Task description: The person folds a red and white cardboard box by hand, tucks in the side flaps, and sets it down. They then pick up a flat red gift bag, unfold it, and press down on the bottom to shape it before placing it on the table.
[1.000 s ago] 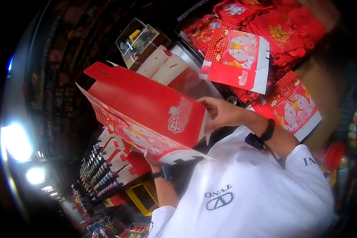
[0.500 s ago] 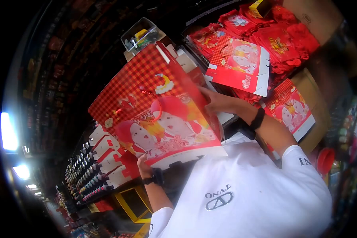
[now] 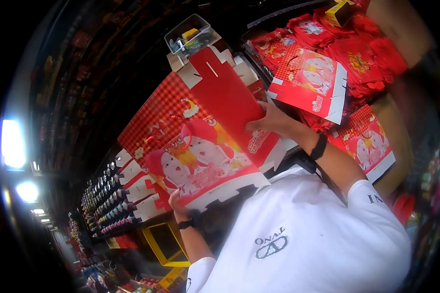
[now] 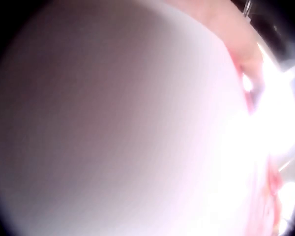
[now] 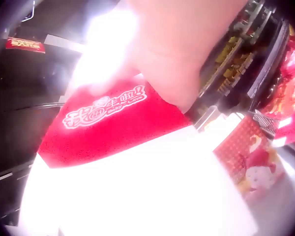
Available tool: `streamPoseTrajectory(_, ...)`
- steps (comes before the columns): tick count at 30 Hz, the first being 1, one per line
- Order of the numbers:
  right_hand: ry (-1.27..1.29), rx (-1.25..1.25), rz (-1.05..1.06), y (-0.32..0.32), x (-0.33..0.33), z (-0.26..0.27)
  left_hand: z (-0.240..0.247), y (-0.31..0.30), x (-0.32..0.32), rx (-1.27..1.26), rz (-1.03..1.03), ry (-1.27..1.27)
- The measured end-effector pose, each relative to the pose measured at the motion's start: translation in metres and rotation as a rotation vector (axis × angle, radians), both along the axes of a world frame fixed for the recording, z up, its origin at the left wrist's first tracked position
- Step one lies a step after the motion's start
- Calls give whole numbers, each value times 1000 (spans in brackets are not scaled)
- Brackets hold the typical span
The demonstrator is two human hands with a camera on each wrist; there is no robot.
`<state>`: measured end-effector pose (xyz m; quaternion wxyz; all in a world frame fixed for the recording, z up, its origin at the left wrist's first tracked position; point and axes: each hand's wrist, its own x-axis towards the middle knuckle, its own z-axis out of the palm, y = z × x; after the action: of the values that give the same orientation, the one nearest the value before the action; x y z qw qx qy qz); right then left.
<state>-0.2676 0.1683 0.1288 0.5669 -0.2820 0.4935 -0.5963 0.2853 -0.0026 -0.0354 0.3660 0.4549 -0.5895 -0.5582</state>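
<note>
A red printed gift box [image 3: 190, 156], partly folded out, spans both hands in the head view. Its front panel has a checked pattern, two baby faces and a cord handle. My left hand [image 3: 179, 205] grips the lower edge, beside the notched white flaps. On the plain red side panel [image 3: 230, 95], my right hand [image 3: 275, 119] has its thumb on the face while the other fingers are mostly hidden behind. White lettering on the red panel [image 5: 103, 115] shows below the hand in the right wrist view. A blurred pale surface [image 4: 113, 118] fills most of the left wrist view.
A similar flattened box [image 3: 310, 80] lies over red bags [image 3: 359, 58] at upper right; another printed box [image 3: 366, 139] is below it. A clear bin [image 3: 188, 36] stands at the back. Stacked white-and-red cartons [image 3: 144, 190] and a yellow frame [image 3: 166, 244] are at left.
The gift box has turned from side panel up to printed front facing the head camera. Its red side panel has since swung out into view beside the front. Both hands keep hold.
</note>
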Motion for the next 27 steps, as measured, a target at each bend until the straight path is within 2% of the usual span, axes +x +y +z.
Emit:
streamPoseTrajectory(2, 91, -2, -49, 8, -9, 27, 5, -2, -27, -35, -170, -106)
streamPoseTrajectory(3, 135, 0, -72, 12, -16, 42, 8, -5, -42, -148, -326, -195)
streamPoseTrajectory(5, 290, -36, -54, 21, -36, 54, 27, 7, -83, -13, -392, -197)
streamPoseTrajectory(7, 455, -83, -30, 34, -52, 65, 73, 40, -135, 474, -209, -9)
streamPoseTrajectory(10, 711, -107, 9, 48, -65, 84, 80, 58, -150, 193, -468, -417)
streamPoseTrajectory(11, 796, -83, 19, 52, -67, 88, 85, 66, -150, -103, -514, -604)
streamPoseTrajectory(14, 1020, 12, 93, 55, -64, 88, 152, 77, -182, -15, -657, -537)
streamPoseTrajectory(16, 1165, 11, 162, 50, -59, 73, 177, 85, -201, 108, -531, -358)
streamPoseTrajectory(18, 1201, 12, 204, 45, -52, 59, 191, 89, -219, 22, -420, -216)
streamPoseTrajectory(21, 1220, 57, 267, 41, -37, 65, 222, 91, -259, -619, -301, -347)
streamPoseTrajectory(24, 1293, 49, 259, 48, -44, 87, 237, 86, -275, -874, -286, -285)
streamPoseTrajectory(27, 1316, 126, 224, 59, -56, 104, 234, 85, -276, -842, -262, -263)
